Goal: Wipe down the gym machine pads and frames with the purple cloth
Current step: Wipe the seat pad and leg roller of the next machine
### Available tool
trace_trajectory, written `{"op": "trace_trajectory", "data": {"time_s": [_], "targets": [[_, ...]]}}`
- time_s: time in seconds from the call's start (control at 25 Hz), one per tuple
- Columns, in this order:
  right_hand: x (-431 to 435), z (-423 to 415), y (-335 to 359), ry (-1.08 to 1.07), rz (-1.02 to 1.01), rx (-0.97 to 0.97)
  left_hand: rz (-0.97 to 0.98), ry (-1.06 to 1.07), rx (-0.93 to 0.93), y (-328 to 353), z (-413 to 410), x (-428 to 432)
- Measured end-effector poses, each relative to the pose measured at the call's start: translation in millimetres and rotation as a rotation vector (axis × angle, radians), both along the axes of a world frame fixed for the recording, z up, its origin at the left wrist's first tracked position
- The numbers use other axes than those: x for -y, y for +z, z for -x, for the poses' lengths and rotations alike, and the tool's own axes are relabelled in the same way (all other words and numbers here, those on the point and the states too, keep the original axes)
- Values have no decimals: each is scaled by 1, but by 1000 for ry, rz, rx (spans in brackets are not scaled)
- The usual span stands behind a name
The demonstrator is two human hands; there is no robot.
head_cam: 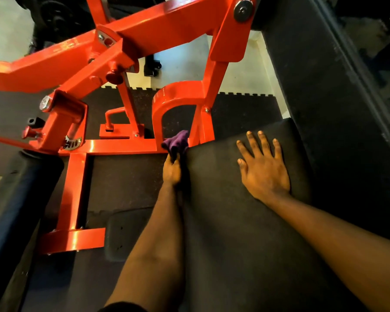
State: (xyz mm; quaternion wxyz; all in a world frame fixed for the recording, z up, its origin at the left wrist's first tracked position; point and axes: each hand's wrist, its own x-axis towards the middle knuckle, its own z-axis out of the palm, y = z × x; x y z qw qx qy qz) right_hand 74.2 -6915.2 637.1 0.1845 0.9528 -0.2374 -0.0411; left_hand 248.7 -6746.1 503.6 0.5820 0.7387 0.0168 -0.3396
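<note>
No text, label, brand, number or sign can be read. The only candidate is a patch of faint marks (64, 45) on the upper beam of the red frame (167, 23), just left of the bolted joint plate (105, 38). They are tone-on-tone and too blurred to tell whether they are letters or numbers.
</note>
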Motion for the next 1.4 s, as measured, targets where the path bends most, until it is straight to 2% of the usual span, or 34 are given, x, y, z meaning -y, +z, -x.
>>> {"op": "trace_trajectory", "data": {"time_s": [0.16, 0.36, 0.48, 0.6, 0.68, 0.8, 0.88, 1.0, 1.08, 1.16, 1.2, 1.28, 1.4], "targets": [[2, -2, -2, -7, 17, 1, -206, -159, -126, 3, 76, -61], [0, -2, 3, 18, -63, 67, -234, -183, -217, -7, 182, -128], [-17, 14, 3, 5, -328, 302, -241, -155, -179, 4, 225, -155], [-72, 72, -16, 83, -477, 458, -262, -197, -133, 21, 258, -186], [-117, 121, -26, 95, -656, 484, -226, -235, -59, 46, 271, -209], [-178, 156, -12, -95, -1162, 388, -168, -231, 94, 79, 272, -238], [-216, 168, 15, -169, -1474, 321, -99, -233, 200, 129, 271, -249], [-255, 167, 62, -160, -1688, 466, -10, -402, 431, 187, 251, -252], [-271, 163, 89, -93, -1757, 537, -29, -588, 575, 215, 236, -254], [-285, 158, 109, -36, -1751, 623, -48, -722, 575, 247, 225, -259], [-296, 151, 118, -18, -1680, 688, -59, -757, 561, 263, 216, -268], [-310, 138, 132, -5, -1549, 806, -47, -788, 560, 288, 200, -280], [-347, 108, 143, -33, -1528, 926, -7, -716, 745, 305, 154, -325]]}}
